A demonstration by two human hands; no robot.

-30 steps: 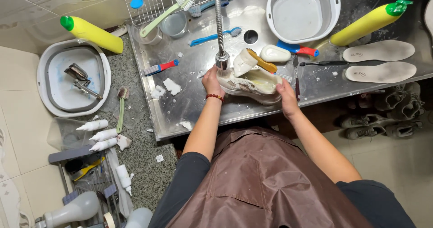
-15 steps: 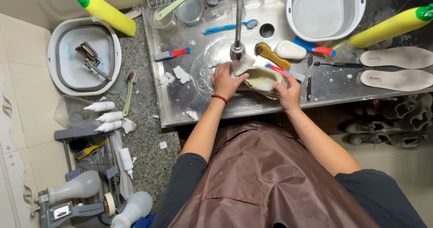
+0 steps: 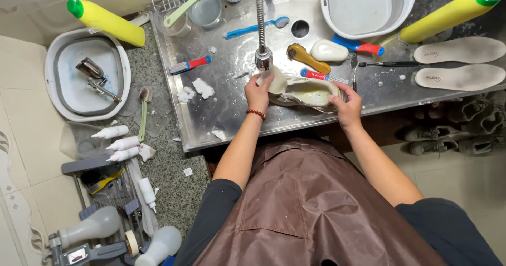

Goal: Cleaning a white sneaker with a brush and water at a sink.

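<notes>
A pale, cream-coloured shoe (image 3: 305, 92) lies on its side in the steel sink (image 3: 226, 113), just under the faucet head (image 3: 263, 58). My left hand (image 3: 258, 91) grips its toe end close to the faucet. My right hand (image 3: 348, 104) holds its heel end at the sink's front edge. A wooden-handled brush (image 3: 307, 59) and a white soap bar (image 3: 328, 50) lie just behind the shoe.
Two insoles (image 3: 458, 63) rest at the right. A white basin (image 3: 369, 5) and a yellow bottle (image 3: 448, 13) stand behind. Several brushes lie about the sink. Left, another basin (image 3: 87, 76), a yellow bottle (image 3: 105, 21) and small white bottles (image 3: 118, 142) sit on the counter.
The shoe has been brought up under the faucet head and turned, with both hands still on it. The view has shifted slightly.
</notes>
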